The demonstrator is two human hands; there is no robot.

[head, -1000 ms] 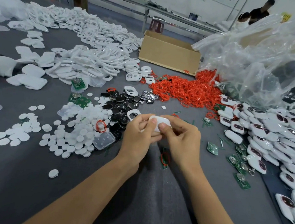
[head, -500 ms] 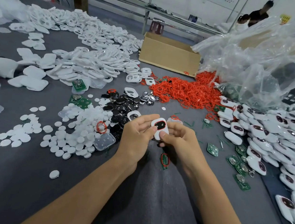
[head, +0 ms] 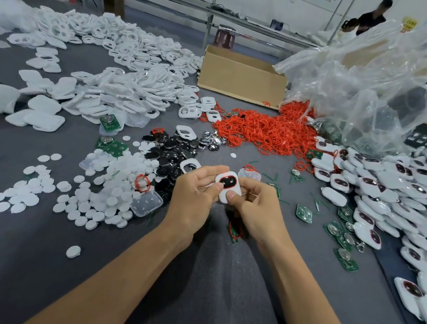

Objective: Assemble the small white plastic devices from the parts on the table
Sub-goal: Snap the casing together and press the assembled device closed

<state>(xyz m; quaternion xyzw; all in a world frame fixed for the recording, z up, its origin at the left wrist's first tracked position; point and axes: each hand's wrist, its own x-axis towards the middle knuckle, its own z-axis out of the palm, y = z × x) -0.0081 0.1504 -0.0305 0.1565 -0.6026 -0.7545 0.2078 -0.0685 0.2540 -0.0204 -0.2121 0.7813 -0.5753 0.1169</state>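
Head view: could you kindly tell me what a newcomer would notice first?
The left hand and right hand pinch a small white device with a red-ringed dark window at the centre of the view. Behind it sprawls a bright red ring heap; finished devices pile up along the right.

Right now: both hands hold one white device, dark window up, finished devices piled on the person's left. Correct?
One error: the head view shows the finished devices piled on the person's right; white discs lie on the left. The rest holds: left hand and right hand both hold the white device, dark window up.
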